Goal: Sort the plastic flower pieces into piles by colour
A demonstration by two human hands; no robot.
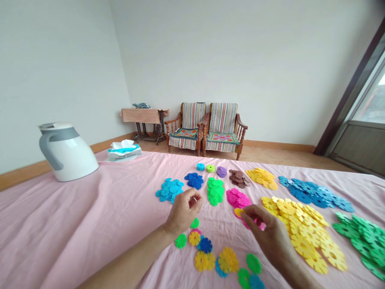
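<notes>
My left hand (184, 210) hovers over the cloth between the light blue pile (170, 190) and the bright green pile (215, 191) of notched plastic snowflake discs. Its fingers are curled into a pinch, and whatever may be between them is hidden. My right hand (266, 228) has its thumb and fingertips closed on a small yellow snowflake disc (238, 212). Pink discs show just under and beside those fingers, below the pink pile (237, 198). Nearer to me lie loose discs, among them a dark blue disc (206, 245) and a green disc (181, 241).
Large yellow discs (300, 224), blue discs (313, 192) and green discs (361, 239) are heaped on the right. Brown discs (239, 178) and purple discs (221, 171) lie farther back. A white jug (70, 154) and a tissue box (124, 151) stand at left on the pink cloth (120, 208).
</notes>
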